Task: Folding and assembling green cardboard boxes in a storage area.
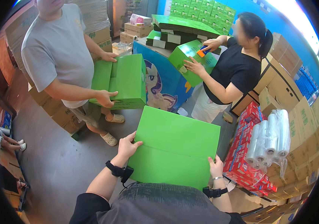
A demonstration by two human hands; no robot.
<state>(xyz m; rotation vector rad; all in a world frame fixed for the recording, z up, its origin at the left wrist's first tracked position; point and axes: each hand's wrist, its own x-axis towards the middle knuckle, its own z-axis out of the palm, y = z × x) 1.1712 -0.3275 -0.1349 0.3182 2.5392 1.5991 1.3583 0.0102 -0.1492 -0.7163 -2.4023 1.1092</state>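
Note:
A green cardboard box [173,148] is held against my body, its top flaps folded together along a seam. My left hand [128,147] grips its left edge, thumb on top. On the opposite edge, my right hand [216,165] holds on, with the thumb at the rim and the fingers mostly hidden by the side. Both wrists wear black straps. Across from me, a person in a grey shirt holds another green cardboard box [128,81] with partly raised flaps. A person in black presses an orange and blue hand tool [203,52] to a third green box [187,60].
Flattened green cartons [184,25] are stacked on a blue printed stand [162,84] ahead. At right, rolls of clear film [271,137] lie on red boxes [240,145] beside stacked brown cartons [302,126]. More brown cartons [61,117] stand behind the person in grey.

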